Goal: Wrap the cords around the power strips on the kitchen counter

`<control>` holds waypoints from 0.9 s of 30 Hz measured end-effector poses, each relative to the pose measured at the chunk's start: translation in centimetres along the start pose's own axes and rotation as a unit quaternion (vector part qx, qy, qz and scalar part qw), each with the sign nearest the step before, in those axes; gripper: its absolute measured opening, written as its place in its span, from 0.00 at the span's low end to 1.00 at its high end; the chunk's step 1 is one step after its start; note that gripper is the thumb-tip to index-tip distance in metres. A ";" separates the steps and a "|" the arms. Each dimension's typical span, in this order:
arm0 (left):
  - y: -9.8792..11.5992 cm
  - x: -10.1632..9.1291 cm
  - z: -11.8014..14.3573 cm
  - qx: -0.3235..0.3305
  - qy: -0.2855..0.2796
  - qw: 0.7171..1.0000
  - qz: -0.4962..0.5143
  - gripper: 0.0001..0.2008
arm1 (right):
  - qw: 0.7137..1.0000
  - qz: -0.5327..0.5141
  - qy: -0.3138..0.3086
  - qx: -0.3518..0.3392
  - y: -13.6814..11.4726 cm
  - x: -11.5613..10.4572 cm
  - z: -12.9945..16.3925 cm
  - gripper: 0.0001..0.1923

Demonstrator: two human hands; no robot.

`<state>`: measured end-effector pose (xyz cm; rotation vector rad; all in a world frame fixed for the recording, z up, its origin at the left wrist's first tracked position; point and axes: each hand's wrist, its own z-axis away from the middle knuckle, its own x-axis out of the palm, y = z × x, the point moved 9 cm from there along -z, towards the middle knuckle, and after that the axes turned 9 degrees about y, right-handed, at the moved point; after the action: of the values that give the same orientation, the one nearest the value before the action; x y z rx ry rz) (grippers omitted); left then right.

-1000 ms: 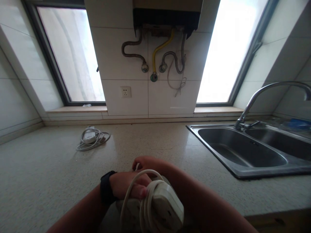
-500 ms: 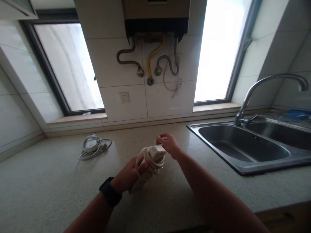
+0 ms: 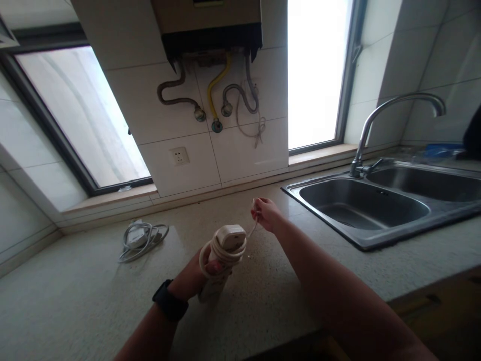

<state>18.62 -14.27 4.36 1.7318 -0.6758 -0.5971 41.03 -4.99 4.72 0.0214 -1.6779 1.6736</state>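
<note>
A speckled stone countertop (image 3: 75, 301) runs under two windows, and a double steel sink (image 3: 361, 210) with a curved faucet (image 3: 379, 115) sits at the right. Near the left window lies a coiled white cable with an adapter (image 3: 141, 238). Above the middle of the counter, the left hand (image 3: 195, 276), with a dark watch on its wrist, is closed around a white power strip (image 3: 221, 255) which has its cord wound around it. The right hand (image 3: 265, 213) pinches the free end of the cord (image 3: 252, 229), stretched out from the strip.
</note>
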 end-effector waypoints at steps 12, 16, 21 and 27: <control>4.9 4.5 1.4 0.102 -0.088 0.945 -0.299 0.28 | 0.998 0.022 -0.051 -0.024 -1.3 0.1 0.8 0.10; 4.4 5.3 1.8 0.082 -0.130 0.918 -0.366 0.25 | 0.995 0.047 -0.072 -0.043 -0.7 1.9 2.8 0.13; 2.9 4.4 1.9 0.006 -0.160 0.886 -0.436 0.23 | 0.945 0.132 -0.234 -0.185 -0.4 6.9 8.9 0.18; 2.4 3.3 2.7 -0.064 -0.170 0.872 -0.455 0.22 | 0.793 0.314 -0.423 -0.307 1.3 9.9 17.5 0.15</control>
<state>18.78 -18.92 5.88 1.7754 0.0131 -1.5878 24.84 -15.19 10.99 -0.1351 -3.1467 1.5410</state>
